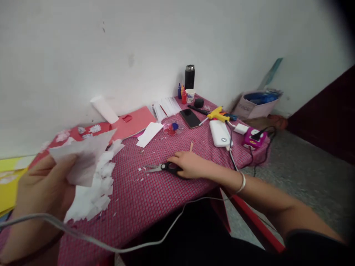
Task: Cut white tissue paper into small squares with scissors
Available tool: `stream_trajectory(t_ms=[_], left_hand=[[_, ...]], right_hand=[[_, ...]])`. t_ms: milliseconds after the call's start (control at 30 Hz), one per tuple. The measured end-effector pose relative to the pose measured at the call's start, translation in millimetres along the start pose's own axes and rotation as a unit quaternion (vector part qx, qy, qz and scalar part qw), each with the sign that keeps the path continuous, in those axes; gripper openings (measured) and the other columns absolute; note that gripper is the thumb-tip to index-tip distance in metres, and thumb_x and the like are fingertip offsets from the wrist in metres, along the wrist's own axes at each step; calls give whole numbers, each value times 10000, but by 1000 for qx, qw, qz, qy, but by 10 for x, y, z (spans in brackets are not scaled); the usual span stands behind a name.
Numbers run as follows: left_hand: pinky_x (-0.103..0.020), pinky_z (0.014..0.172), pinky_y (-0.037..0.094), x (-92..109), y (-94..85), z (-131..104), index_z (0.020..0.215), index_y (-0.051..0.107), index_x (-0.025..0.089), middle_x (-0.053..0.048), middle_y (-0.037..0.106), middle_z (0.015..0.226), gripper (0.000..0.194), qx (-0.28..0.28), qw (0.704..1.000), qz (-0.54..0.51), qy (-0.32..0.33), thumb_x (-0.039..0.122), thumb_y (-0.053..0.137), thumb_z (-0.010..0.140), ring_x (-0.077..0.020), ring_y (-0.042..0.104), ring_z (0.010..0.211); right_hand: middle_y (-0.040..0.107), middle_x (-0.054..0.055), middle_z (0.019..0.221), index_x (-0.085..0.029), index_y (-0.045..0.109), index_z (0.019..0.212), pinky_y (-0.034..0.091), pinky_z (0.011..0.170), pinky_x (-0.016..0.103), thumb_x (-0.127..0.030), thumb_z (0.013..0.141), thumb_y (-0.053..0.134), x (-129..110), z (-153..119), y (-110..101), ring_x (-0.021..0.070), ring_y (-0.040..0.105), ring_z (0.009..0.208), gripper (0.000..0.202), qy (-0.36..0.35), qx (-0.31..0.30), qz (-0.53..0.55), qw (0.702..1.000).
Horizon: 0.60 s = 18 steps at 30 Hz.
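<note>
My left hand (pixel 47 181) pinches a thin white sheet of paper (pixel 85 162) between thumb and fingers, above the table's left side. Below and behind that sheet lies a pile of cut white paper pieces (pixel 98 195). My right hand (pixel 191 164) rests on the checked cloth with its fingers round the black handles of a pair of scissors (pixel 166 167). The blades lie on the cloth, pointing left, slightly apart. Small paper scraps (pixel 141 173) are scattered around their tips.
Behind are a red sheet (pixel 135 120), a folded white paper (pixel 149 133) and a paint-stained dish (pixel 174 127). A phone (pixel 190 118), yellow glue gun (pixel 219 114), white power bank (pixel 220 133) and purple adapter (pixel 253 138) lie rightward. A pale cable (pixel 144 244) crosses the front.
</note>
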<state>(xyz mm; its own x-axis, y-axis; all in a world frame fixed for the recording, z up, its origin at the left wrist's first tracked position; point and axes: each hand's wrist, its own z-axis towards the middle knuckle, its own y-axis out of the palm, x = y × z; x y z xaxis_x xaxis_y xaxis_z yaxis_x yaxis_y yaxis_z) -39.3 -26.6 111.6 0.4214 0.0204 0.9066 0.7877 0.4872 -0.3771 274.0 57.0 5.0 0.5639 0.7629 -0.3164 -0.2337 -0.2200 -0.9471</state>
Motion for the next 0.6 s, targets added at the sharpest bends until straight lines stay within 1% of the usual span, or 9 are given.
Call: stream_trajectory(t_ms=[67, 133, 167, 200, 300, 367, 433, 500, 600], left_hand=[[-348, 574, 510, -80, 141, -224, 840, 626, 312, 40, 664, 797, 167, 50, 998, -44, -7, 450, 690, 770, -198, 594, 692], [-284, 494, 409, -191, 379, -444, 765, 616, 257, 42, 564, 657, 163, 28, 1000, -11, 2, 397, 699, 768, -148, 487, 560], [-273, 473, 357, -253, 529, -554, 671, 557, 230, 44, 481, 581, 211, 28, 999, 18, 31, 366, 687, 768, -139, 438, 522], [-278, 498, 365, -316, 692, -665, 620, 518, 220, 38, 460, 564, 244, 2, 996, 54, 68, 333, 656, 786, -143, 448, 534], [-331, 658, 463, -490, 1171, -973, 754, 603, 223, -23, 644, 741, 80, -76, 970, 129, 193, 203, 566, 822, -198, 591, 702], [-381, 764, 475, -573, 1392, -1142, 802, 616, 222, -78, 682, 852, 119, -116, 932, 204, 275, 145, 531, 835, -245, 623, 837], [-407, 776, 476, -616, 1492, -1272, 810, 612, 218, -103, 679, 858, 140, -125, 909, 252, 307, 122, 514, 840, -268, 623, 858], [-416, 776, 483, -624, 1496, -1363, 829, 613, 215, -110, 677, 864, 144, -114, 906, 265, 310, 117, 508, 845, -277, 623, 861], [-416, 787, 493, -597, 1450, -1460, 858, 617, 217, -101, 678, 874, 140, -95, 915, 252, 301, 121, 516, 850, -273, 629, 865]], right_hand=[[660, 133, 1103, -167, 584, 1299, 474, 826, 362, -242, 831, 607, 116, -179, -68, 270, 642, 964, 474, 42, -2, -21, 999], [664, 134, 1132, -167, 587, 1300, 462, 881, 369, -239, 833, 608, 222, -327, -123, 283, 632, 1022, 473, 83, 3, -43, 996], [663, 137, 1149, -164, 587, 1302, 456, 900, 365, -235, 835, 608, 263, -379, -141, 284, 626, 1046, 473, 102, 6, -51, 993], [661, 138, 1165, -160, 584, 1308, 453, 911, 359, -235, 842, 605, 295, -415, -152, 282, 622, 1063, 473, 120, 10, -54, 991], [662, 153, 1143, -127, 580, 1306, 458, 908, 357, -220, 847, 596, 328, -439, -154, 278, 625, 1048, 468, 146, 30, -66, 987], [651, 179, 1134, -95, 580, 1300, 453, 921, 383, -194, 844, 588, 295, -438, -140, 295, 610, 1061, 466, 148, 46, -74, 985], [611, 207, 1195, -82, 562, 1320, 427, 967, 430, -167, 849, 569, 212, -475, -121, 319, 566, 1130, 479, 154, 64, -81, 983], [562, 204, 1273, -104, 522, 1366, 391, 1015, 470, -153, 845, 564, 77, -563, -89, 322, 518, 1197, 524, 130, 93, -60, 985], [492, 160, 1378, -172, 438, 1433, 364, 1069, 470, -159, 791, 630, -188, -733, 23, 285, 471, 1275, 670, 14, 126, 55, 990]])
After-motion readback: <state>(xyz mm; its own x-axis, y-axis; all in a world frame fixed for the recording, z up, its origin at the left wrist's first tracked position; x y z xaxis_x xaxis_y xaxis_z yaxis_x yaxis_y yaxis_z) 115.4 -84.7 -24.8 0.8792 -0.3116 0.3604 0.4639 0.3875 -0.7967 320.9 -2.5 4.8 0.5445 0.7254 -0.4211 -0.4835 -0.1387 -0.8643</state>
